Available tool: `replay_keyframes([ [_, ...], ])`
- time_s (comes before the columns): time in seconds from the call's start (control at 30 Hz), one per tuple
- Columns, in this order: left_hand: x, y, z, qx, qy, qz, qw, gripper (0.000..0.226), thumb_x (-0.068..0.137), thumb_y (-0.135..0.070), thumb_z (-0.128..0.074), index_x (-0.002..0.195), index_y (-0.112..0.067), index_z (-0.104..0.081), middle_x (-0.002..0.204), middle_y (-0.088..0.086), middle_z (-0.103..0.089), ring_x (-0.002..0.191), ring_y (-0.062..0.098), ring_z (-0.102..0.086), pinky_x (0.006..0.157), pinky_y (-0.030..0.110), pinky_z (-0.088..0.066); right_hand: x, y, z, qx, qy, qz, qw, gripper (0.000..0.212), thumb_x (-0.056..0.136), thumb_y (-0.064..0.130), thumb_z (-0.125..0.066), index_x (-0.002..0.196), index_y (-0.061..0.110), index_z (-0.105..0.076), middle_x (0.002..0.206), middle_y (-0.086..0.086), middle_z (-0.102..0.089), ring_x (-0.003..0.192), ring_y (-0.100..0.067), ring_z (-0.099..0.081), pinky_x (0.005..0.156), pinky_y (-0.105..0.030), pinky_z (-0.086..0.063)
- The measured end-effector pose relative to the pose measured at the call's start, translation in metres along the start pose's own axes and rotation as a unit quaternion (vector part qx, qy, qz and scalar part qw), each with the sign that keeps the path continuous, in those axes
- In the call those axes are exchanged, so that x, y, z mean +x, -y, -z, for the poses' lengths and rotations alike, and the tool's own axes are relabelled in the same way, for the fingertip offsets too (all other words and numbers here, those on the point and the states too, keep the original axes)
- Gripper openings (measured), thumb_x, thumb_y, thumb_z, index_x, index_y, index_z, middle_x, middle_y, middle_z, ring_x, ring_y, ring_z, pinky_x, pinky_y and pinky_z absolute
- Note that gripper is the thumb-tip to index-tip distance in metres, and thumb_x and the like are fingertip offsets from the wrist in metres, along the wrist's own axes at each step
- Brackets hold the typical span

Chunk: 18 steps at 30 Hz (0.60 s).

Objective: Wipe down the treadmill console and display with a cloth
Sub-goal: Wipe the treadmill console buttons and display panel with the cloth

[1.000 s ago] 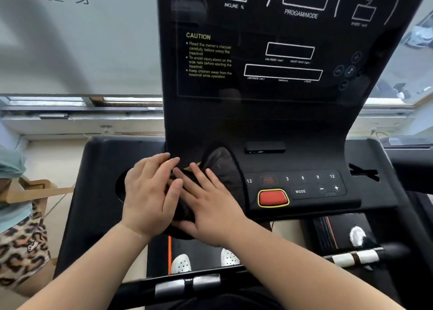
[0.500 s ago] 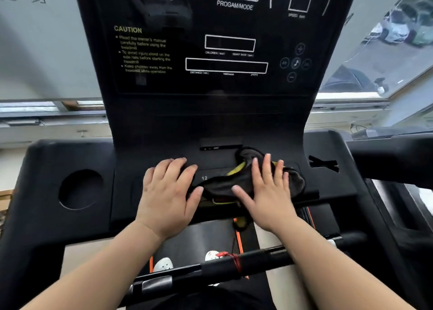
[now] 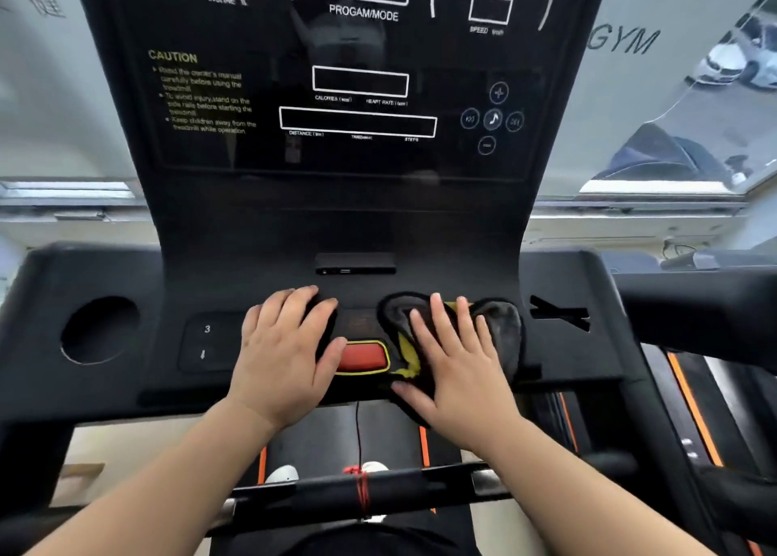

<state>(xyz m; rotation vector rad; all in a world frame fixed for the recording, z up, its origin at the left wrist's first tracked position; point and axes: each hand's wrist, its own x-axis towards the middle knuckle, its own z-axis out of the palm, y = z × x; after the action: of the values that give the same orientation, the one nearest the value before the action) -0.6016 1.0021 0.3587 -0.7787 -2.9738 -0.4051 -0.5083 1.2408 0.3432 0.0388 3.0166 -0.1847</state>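
Console (image 3: 559, 358), cloth (image 3: 502, 324) under right fingers (image 3: 437, 324)

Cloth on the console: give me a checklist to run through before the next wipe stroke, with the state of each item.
1. Right hand flat on the cloth: ok, palm down with fingers spread.
2. Cloth lying on the console's button strip: ok, though its near edge hangs over the front lip.
3. Left hand on the cloth: not ok, it rests bare on the console.
4. Red stop button free of hands: not ok, the left thumb touches its left end.
5. Display wiped: cannot tell, reflections hide any smears.
6. Cup holder side wiped: cannot tell.
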Motion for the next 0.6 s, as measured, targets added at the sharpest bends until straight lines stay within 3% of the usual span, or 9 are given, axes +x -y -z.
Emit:
replay_keyframes([
  [0.1, 0.007, -0.009, 0.002, 0.001, -0.011, 0.006, 1.0, 0.056, 0.092, -0.052, -0.041, 0.128, -0.017, -0.065, 0.136, 0.009, -0.059, 0.125, 0.034, -0.049, 0.103, 0.048, -0.032, 0.002, -0.03, 0.007, -0.007, 0.01, -0.079, 0.997, 0.117, 0.08, 0.095, -0.013, 0.165, 0.014, -0.012, 0.172, -0.017, 0.004, 0.157, -0.041, 0.011, 0.127, -0.058, 0.0],
  [0.2, 0.018, -0.017, 0.008, 0.001, -0.027, 0.001, 1.0, 0.056, 0.093, -0.053, -0.04, 0.128, -0.016, -0.065, 0.137, 0.01, -0.058, 0.126, 0.034, -0.049, 0.103, 0.049, -0.033, 0.031, -0.042, 0.016, 0.008, -0.001, -0.148, 0.989, 0.126, 0.074, 0.098, 0.001, 0.164, 0.01, 0.004, 0.169, -0.021, 0.02, 0.155, -0.04, 0.021, 0.127, -0.056, 0.007],
  [0.4, 0.05, -0.031, 0.026, 0.016, -0.073, -0.009, 0.997, 0.057, 0.093, -0.053, -0.041, 0.129, -0.016, -0.065, 0.138, 0.011, -0.057, 0.126, 0.033, -0.046, 0.102, 0.047, -0.031, 0.088, -0.05, 0.032, 0.049, -0.061, -0.181, 0.98, 0.123, 0.082, 0.095, -0.024, 0.157, 0.01, 0.025, 0.155, -0.019, 0.05, 0.146, -0.037, 0.043, 0.125, -0.052, 0.017],
  [0.6, 0.081, -0.04, 0.043, 0.016, -0.098, 0.006, 0.995, 0.059, 0.093, -0.054, -0.041, 0.133, -0.017, -0.062, 0.143, 0.009, -0.053, 0.13, 0.033, -0.045, 0.105, 0.048, -0.03, 0.121, -0.066, 0.053, 0.091, -0.144, -0.167, 0.971, 0.123, 0.082, 0.093, -0.029, 0.152, 0.012, 0.031, 0.152, -0.014, 0.054, 0.143, -0.037, 0.046, 0.122, -0.052, 0.02],
])
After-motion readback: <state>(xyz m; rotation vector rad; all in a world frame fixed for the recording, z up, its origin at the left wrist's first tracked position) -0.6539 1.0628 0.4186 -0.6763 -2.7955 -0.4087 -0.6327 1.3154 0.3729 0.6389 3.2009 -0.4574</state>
